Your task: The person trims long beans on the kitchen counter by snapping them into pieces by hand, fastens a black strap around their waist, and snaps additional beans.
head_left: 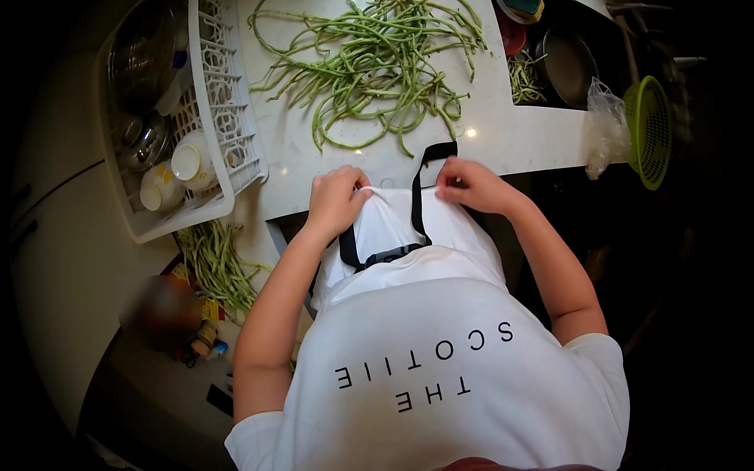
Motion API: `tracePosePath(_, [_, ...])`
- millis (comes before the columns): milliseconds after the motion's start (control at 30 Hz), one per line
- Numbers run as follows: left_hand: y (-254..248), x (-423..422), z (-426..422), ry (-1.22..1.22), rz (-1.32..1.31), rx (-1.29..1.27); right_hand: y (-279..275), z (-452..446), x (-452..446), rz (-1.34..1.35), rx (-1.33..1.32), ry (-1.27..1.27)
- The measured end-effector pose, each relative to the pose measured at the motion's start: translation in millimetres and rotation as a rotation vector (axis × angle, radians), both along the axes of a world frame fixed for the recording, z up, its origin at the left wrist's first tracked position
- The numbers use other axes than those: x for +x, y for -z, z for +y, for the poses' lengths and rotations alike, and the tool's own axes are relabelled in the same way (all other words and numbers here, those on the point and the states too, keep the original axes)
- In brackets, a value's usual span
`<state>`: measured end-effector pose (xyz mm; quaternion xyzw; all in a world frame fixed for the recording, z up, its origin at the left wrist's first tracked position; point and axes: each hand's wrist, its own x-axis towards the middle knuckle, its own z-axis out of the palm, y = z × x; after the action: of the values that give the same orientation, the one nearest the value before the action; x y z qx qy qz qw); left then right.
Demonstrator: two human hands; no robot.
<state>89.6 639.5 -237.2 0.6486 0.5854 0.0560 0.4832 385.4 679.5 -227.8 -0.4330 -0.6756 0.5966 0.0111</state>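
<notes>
My left hand [336, 201] is closed, its fingertips pinching the upper edge of white fabric [400, 210] in front of my waist. On the other side, my right hand [476, 187] has its fingers curled together at the same fabric's edge. A black strap [418, 208] loops up between the hands and bends over close to my right fingers; whether they grip it too is hard to see. The strap runs down to a dark buckle [393, 255] at my waist, below which is my white T-shirt [455, 314] with black lettering.
Long green beans [377, 71] lie heaped on the white counter [294, 184] ahead. A white dish rack [228, 102] holds bowls at left, with more beans [216, 263] below it. To the right are a pan [567, 67], a plastic bag [607, 129] and a green basket [650, 133].
</notes>
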Motion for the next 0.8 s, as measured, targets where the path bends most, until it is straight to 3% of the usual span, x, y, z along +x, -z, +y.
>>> tracePosePath(33, [4, 0, 3, -0.038, 0.05, 0.082, 5, 4, -1, -0.097, 0.206, 0.044])
tracePosePath(67, [8, 1, 7, -0.038, 0.049, 0.079, 8, 12, 0, -0.196, 0.236, 0.113])
tracePosePath(133, [13, 4, 18, -0.113, 0.233, 0.322, 12, 23, -6, -0.302, 0.264, 0.178])
tracePosePath(333, [32, 6, 18, -0.157, 0.292, 0.396, 35, 15, -14, -0.432, 0.504, 0.116])
tracePosePath(400, [34, 6, 17, -0.158, 0.326, 0.418, 35, 14, -15, -0.469, 0.575, 0.204])
tracePosePath(567, [24, 11, 19, -0.179, 0.299, 0.479, 13, 21, -18, -0.506, 0.423, 0.111])
tracePosePath(633, [12, 4, 16, -0.209, 0.149, 0.194, 13, 23, -10, -0.486, 0.345, 0.026])
tracePosePath(700, [8, -18, 15, -0.306, 0.142, 0.204, 24, 29, 9, -0.431, 0.212, 0.295])
tracePosePath(767, [-1, -32, 13, -0.402, 0.133, 0.212, 11, 37, 20, -0.446, 0.332, 0.291])
tracePosePath(800, [-13, -36, 6, -0.368, -0.02, 0.125, 6, 39, 24, -0.418, 0.333, 0.311])
